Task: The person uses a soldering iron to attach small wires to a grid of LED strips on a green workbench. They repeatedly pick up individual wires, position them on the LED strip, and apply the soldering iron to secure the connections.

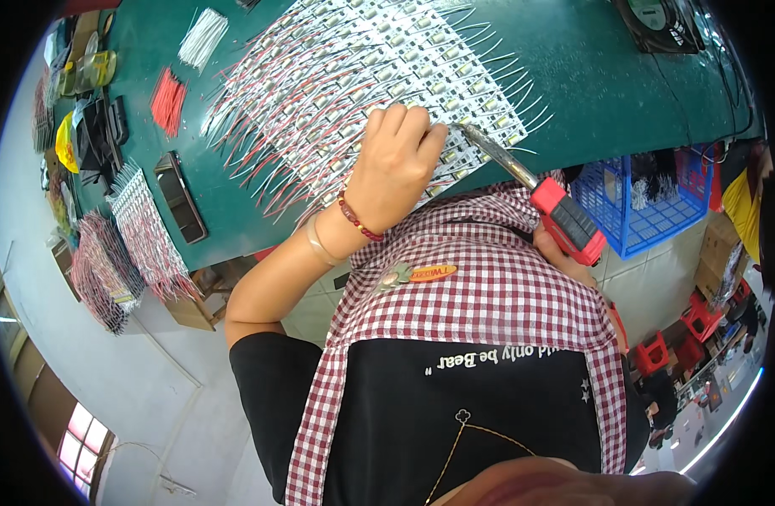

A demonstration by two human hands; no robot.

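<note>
On the green table a large panel of small circuit boards (404, 42) lies flat, with red and white wires fanning from its left side and white ones along its right edge. My left hand (400, 152) rests on the panel's near part, fingers bent and pinched together. What is between its fingertips is hidden. My right hand (568, 263) is closed around the red and black handle of a soldering iron (564, 218), mostly behind it. The iron's metal shaft slants up and left, its tip on or just above the boards beside my left fingers.
Left of the panel lie white wires (203, 38), red wires (168, 103) and a phone (180, 198). Further left are wired panels (151, 232). A black device (657, 24) with cables stands at the far right. A blue crate (627, 207) sits beside the table's near right edge.
</note>
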